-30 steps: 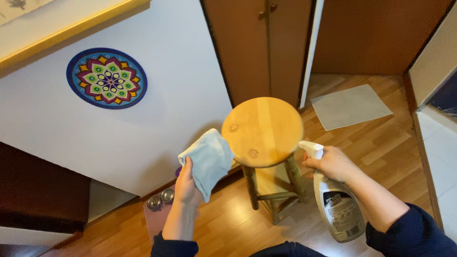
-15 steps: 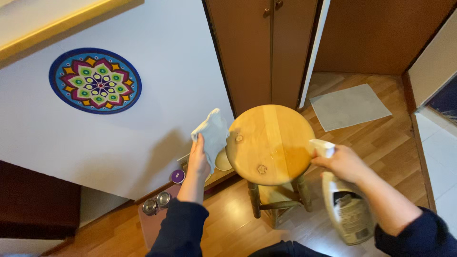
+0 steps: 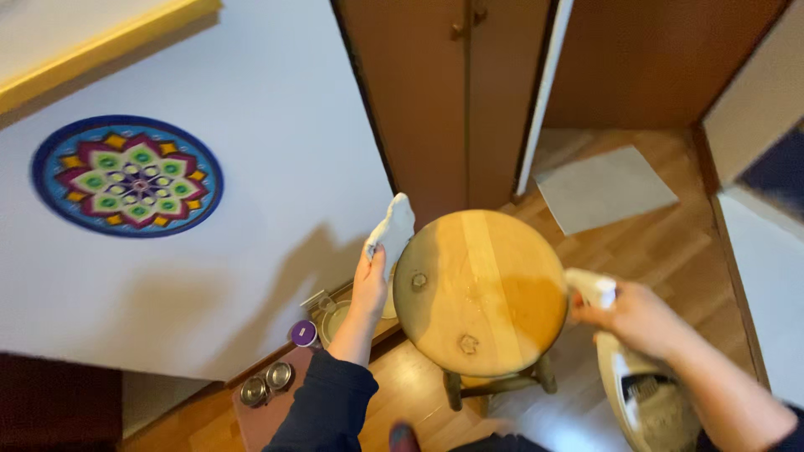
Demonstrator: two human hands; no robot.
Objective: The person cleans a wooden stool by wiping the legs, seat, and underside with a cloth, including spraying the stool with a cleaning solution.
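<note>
The left hand (image 3: 371,280) pinches a pale blue cloth (image 3: 392,228) upright at the round wooden stool (image 3: 480,289)'s left rim, while the right hand (image 3: 641,320) clenches the spray bottle (image 3: 645,385), nozzle aimed across its seat.

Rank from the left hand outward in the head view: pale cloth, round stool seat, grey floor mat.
1. Pale cloth, gripped in the left hand.
2. Round stool seat, just right of it.
3. Grey floor mat, far right by the door.

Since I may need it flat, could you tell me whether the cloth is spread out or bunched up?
Bunched up: the left hand grips the pale blue cloth in a crumpled wad beside the stool.
</note>
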